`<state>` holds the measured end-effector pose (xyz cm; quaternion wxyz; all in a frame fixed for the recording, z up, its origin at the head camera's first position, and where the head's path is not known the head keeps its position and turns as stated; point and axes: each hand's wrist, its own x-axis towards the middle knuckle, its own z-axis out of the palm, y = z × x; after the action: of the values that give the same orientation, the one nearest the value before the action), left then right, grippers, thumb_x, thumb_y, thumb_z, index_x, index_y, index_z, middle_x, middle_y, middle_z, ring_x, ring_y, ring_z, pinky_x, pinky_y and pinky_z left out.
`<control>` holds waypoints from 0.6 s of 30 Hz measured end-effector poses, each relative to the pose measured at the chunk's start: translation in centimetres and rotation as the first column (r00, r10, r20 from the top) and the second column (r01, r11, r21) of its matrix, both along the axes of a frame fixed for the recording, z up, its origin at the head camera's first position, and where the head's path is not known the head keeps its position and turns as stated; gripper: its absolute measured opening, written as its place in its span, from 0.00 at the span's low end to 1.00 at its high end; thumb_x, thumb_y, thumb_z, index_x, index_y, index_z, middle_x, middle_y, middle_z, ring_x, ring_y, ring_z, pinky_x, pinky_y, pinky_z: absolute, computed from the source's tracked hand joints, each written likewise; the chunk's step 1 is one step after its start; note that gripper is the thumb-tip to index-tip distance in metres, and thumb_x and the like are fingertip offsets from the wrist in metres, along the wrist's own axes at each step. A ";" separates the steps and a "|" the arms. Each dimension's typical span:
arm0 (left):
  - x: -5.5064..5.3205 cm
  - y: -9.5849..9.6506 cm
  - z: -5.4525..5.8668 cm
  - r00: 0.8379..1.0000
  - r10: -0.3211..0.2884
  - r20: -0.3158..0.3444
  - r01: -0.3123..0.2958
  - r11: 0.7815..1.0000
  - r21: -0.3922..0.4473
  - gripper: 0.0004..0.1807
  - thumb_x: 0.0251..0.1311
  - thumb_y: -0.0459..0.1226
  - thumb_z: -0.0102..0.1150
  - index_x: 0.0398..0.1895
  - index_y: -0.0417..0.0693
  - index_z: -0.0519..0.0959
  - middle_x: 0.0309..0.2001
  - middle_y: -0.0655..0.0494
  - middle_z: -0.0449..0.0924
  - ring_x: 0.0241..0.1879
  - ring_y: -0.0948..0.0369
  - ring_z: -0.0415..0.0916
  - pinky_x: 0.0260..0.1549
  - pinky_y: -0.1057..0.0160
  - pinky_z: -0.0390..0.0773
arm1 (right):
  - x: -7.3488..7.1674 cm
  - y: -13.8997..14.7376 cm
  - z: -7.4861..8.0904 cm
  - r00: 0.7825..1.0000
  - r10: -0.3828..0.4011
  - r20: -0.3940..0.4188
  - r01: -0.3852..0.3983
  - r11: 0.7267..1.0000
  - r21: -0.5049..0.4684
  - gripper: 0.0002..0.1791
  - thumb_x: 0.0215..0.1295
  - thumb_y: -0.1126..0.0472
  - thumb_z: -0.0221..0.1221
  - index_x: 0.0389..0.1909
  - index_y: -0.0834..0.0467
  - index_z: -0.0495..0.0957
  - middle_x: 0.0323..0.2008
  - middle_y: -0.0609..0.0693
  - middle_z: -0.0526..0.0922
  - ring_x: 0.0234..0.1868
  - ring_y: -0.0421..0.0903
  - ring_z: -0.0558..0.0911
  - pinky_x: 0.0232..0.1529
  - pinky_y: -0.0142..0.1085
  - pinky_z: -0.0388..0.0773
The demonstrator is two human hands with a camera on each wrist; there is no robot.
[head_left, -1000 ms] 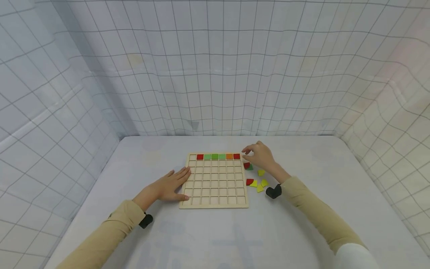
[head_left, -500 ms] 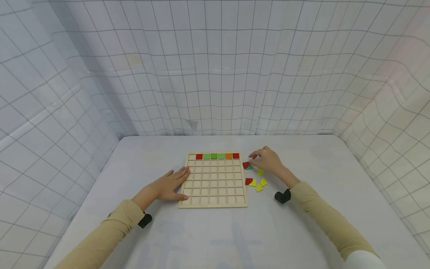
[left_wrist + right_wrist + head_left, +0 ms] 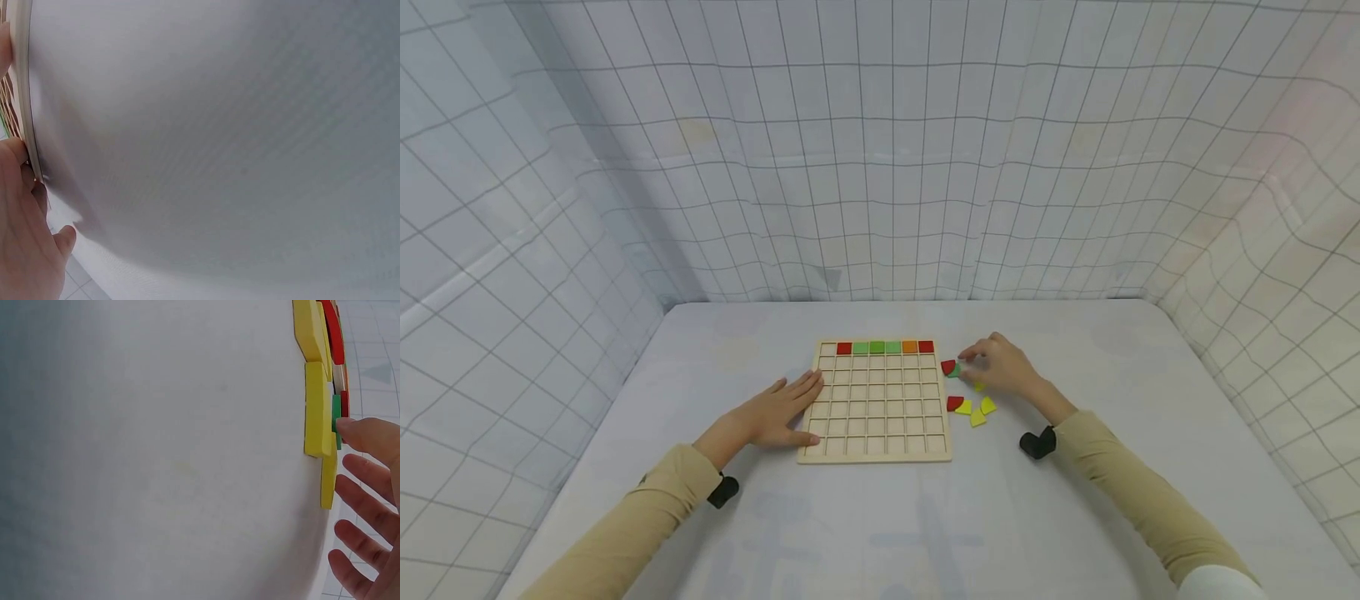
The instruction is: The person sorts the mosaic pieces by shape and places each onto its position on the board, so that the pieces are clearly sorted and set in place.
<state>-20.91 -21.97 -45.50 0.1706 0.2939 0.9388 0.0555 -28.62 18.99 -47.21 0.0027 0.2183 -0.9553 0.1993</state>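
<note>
A wooden grid board [image 3: 877,408] lies on the table, its far row filled with red, green and orange tiles [image 3: 885,347] except the leftmost cell. My left hand [image 3: 775,414] rests flat on the board's left edge with fingers spread. My right hand [image 3: 1002,367] is just right of the board. Its thumb lies by the green piece [image 3: 337,419], maybe touching it; the other fingers [image 3: 369,500] are extended and apart, with no piece seen between them. A red quarter-round piece [image 3: 949,367] lies against the green one. A yellow piece [image 3: 978,387] is partly covered by the hand.
Nearer me, right of the board, lie another red piece [image 3: 954,403] and several yellow pieces [image 3: 978,417]. A white table [image 3: 880,525] bears everything. Grid-patterned curtains [image 3: 895,167] surround its back and sides.
My right hand has moved right and toward me, from beside the board's far right corner to the green piece. The left hand stays on the board.
</note>
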 end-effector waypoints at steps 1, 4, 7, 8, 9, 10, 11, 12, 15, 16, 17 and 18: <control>0.0 0.0 0.0 1.000 -0.001 -0.002 0.001 1.000 -0.002 0.54 0.59 0.65 0.51 0.76 0.40 0.44 0.78 0.43 0.37 0.77 0.47 0.38 0.71 0.38 0.44 | 0.0 0.0 0.0 1.000 0.005 -0.002 -0.005 1.000 0.003 0.17 0.56 0.51 0.68 0.46 0.53 0.85 0.40 0.47 0.85 0.41 0.44 0.71 0.41 0.37 0.72; 0.0 0.0 0.1 1.000 -0.009 -0.008 0.009 1.000 0.002 0.54 0.60 0.64 0.51 0.76 0.39 0.44 0.77 0.43 0.38 0.77 0.47 0.38 0.71 0.38 0.45 | 0.0 -0.1 0.2 1.000 0.022 -0.005 -0.022 1.000 0.017 0.17 0.56 0.51 0.68 0.46 0.53 0.85 0.41 0.47 0.85 0.42 0.45 0.72 0.43 0.38 0.74; 0.0 0.0 0.1 1.000 -0.020 -0.015 0.020 1.000 0.013 0.54 0.60 0.63 0.52 0.76 0.38 0.44 0.77 0.42 0.38 0.77 0.46 0.39 0.71 0.37 0.46 | 0.0 -0.2 0.3 0.999 0.034 0.008 -0.034 0.999 0.026 0.17 0.56 0.51 0.68 0.45 0.53 0.86 0.42 0.48 0.85 0.43 0.45 0.72 0.44 0.40 0.75; 0.0 0.0 0.1 1.000 -0.022 -0.017 0.022 1.000 0.017 0.54 0.60 0.63 0.52 0.76 0.38 0.44 0.77 0.42 0.38 0.76 0.46 0.39 0.70 0.37 0.46 | 0.0 -0.2 0.4 0.999 0.037 0.013 -0.037 0.999 0.028 0.16 0.56 0.51 0.67 0.45 0.53 0.86 0.43 0.48 0.85 0.44 0.46 0.72 0.45 0.41 0.76; 0.1 0.0 0.2 1.000 -0.024 -0.019 0.024 0.999 0.022 0.54 0.60 0.63 0.53 0.76 0.37 0.45 0.77 0.41 0.39 0.76 0.45 0.39 0.70 0.37 0.46 | 0.0 -0.2 0.4 0.999 0.038 0.019 -0.039 0.999 0.031 0.16 0.56 0.51 0.67 0.44 0.53 0.86 0.43 0.48 0.84 0.45 0.46 0.73 0.46 0.41 0.76; 0.1 0.0 0.2 1.000 -0.023 -0.020 0.023 1.000 0.018 0.54 0.60 0.63 0.52 0.76 0.38 0.44 0.77 0.42 0.38 0.76 0.46 0.39 0.71 0.37 0.46 | -0.1 -0.2 0.4 0.999 0.040 0.025 -0.041 0.999 0.033 0.15 0.56 0.51 0.67 0.44 0.53 0.86 0.43 0.48 0.84 0.45 0.46 0.73 0.46 0.42 0.76; 0.1 0.0 0.2 0.999 -0.023 -0.022 0.024 1.000 0.019 0.54 0.60 0.63 0.52 0.76 0.38 0.44 0.77 0.42 0.39 0.76 0.45 0.39 0.70 0.37 0.46 | -0.1 -0.2 0.4 0.999 0.041 0.029 -0.042 0.999 0.034 0.15 0.57 0.52 0.67 0.44 0.53 0.86 0.42 0.48 0.84 0.46 0.46 0.73 0.47 0.42 0.77; 0.2 0.0 0.2 1.000 -0.021 -0.022 0.021 1.000 0.014 0.54 0.60 0.64 0.52 0.76 0.38 0.44 0.77 0.42 0.38 0.77 0.46 0.39 0.71 0.38 0.46 | -0.1 -0.2 0.5 0.999 0.041 0.033 -0.043 0.998 0.034 0.15 0.57 0.52 0.67 0.43 0.53 0.86 0.42 0.48 0.84 0.46 0.46 0.73 0.48 0.42 0.77; 0.3 0.0 0.3 1.000 -0.016 -0.020 0.017 1.000 0.019 0.54 0.59 0.63 0.52 0.76 0.38 0.44 0.77 0.42 0.39 0.76 0.45 0.40 0.70 0.37 0.46 | -0.1 -0.1 0.5 0.998 0.050 0.026 -0.051 0.998 0.044 0.14 0.56 0.52 0.66 0.42 0.53 0.86 0.42 0.48 0.84 0.46 0.47 0.74 0.47 0.43 0.77; 0.3 0.0 0.3 1.000 -0.015 -0.019 0.015 1.000 0.018 0.54 0.59 0.63 0.53 0.76 0.38 0.45 0.77 0.42 0.39 0.76 0.45 0.40 0.70 0.37 0.47 | -0.2 -0.1 0.5 0.998 0.053 0.021 -0.054 0.997 0.046 0.14 0.56 0.53 0.66 0.42 0.53 0.86 0.42 0.48 0.84 0.46 0.47 0.74 0.47 0.44 0.77; 0.3 0.0 0.3 1.000 -0.013 -0.019 0.014 1.000 0.017 0.54 0.59 0.63 0.53 0.76 0.38 0.45 0.77 0.42 0.39 0.76 0.46 0.40 0.70 0.37 0.47 | -0.2 0.0 0.5 0.998 0.056 0.016 -0.056 0.997 0.049 0.14 0.56 0.53 0.66 0.42 0.54 0.86 0.42 0.48 0.84 0.46 0.47 0.74 0.46 0.44 0.77; 0.3 0.0 0.3 1.000 -0.012 -0.018 0.012 1.000 0.017 0.54 0.59 0.63 0.53 0.76 0.38 0.44 0.77 0.42 0.39 0.76 0.46 0.40 0.70 0.37 0.46 | -0.2 0.0 0.5 0.998 0.059 0.008 -0.060 0.997 0.053 0.14 0.56 0.53 0.66 0.42 0.54 0.87 0.42 0.49 0.84 0.46 0.47 0.74 0.46 0.44 0.78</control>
<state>-20.61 -21.99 -45.16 0.1599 0.3014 0.9381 0.0596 -28.77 19.00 -46.75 -0.0123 0.2460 -0.9534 0.1744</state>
